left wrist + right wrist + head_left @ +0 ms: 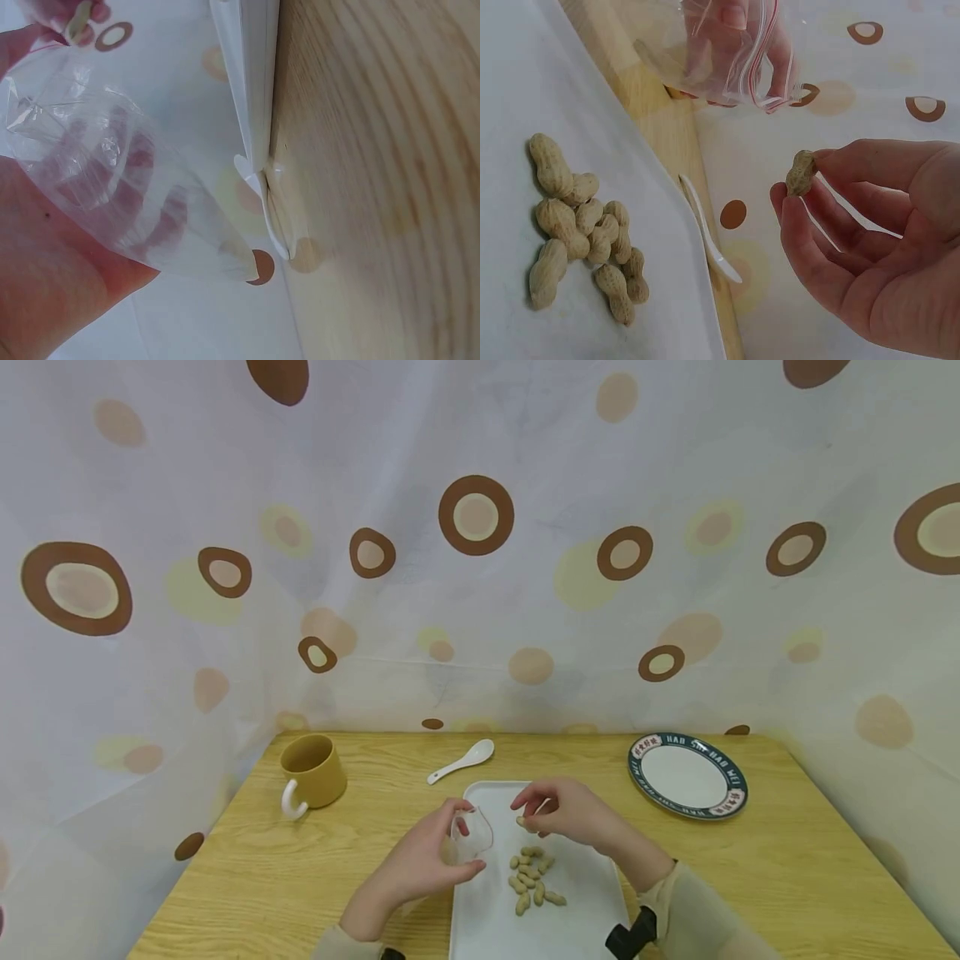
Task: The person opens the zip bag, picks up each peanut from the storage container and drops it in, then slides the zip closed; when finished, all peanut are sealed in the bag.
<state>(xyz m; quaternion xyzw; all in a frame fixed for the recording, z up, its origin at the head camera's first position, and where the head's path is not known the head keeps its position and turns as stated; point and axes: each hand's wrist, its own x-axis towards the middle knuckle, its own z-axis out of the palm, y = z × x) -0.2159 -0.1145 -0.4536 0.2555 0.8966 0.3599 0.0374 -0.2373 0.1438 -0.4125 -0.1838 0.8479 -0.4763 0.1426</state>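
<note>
My left hand [422, 862] holds a clear zip bag [112, 165] between thumb and fingers, over the left edge of the white tray [491, 935]. In the right wrist view the red-lined mouth of the bag [754, 67] gapes toward my right hand [900, 247]. Thumb and fingertips of that hand pinch a single peanut [802, 172], held up above the tray, a short way from the bag. Several unshelled peanuts [559, 225] lie in a loose pile on the tray below. Something pale shows in the bag's lower corner in the left wrist view.
A white spoon [463, 762] lies behind the tray. At the back left stands a mustard mug [322, 781] with a white handle. A white plate [684, 777] with a dark green patterned rim is at the back right. A spotted curtain [480, 610] surrounds the wooden table [225, 860].
</note>
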